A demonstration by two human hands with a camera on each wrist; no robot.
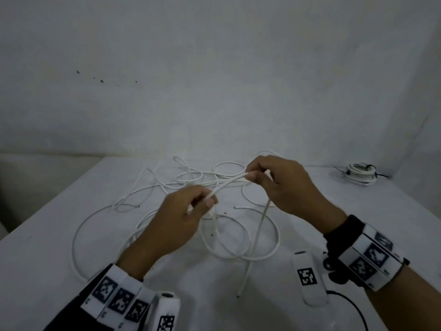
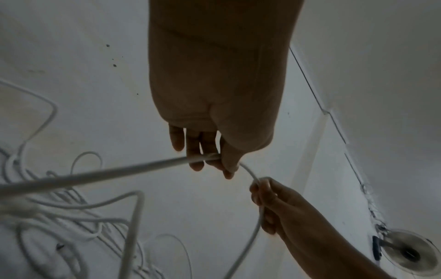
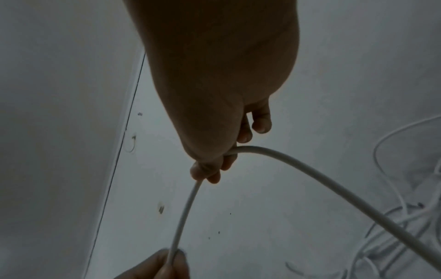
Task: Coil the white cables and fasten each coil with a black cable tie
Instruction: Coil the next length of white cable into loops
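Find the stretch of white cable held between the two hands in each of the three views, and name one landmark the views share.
Head: the cable runs across the centre, from the left hand up to the right hand.
Left wrist: it curves at centre right, between both hands.
Right wrist: it drops down the lower centre to the left hand at the bottom edge.
Shared landmark: the loose cables on the table.

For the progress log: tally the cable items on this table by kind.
Tied coil bundle, black cable ties round it: 1
White cable pinched by left hand and right hand: 1
Loose cable tangle on the table: 1, strands uncountable
Total: 3
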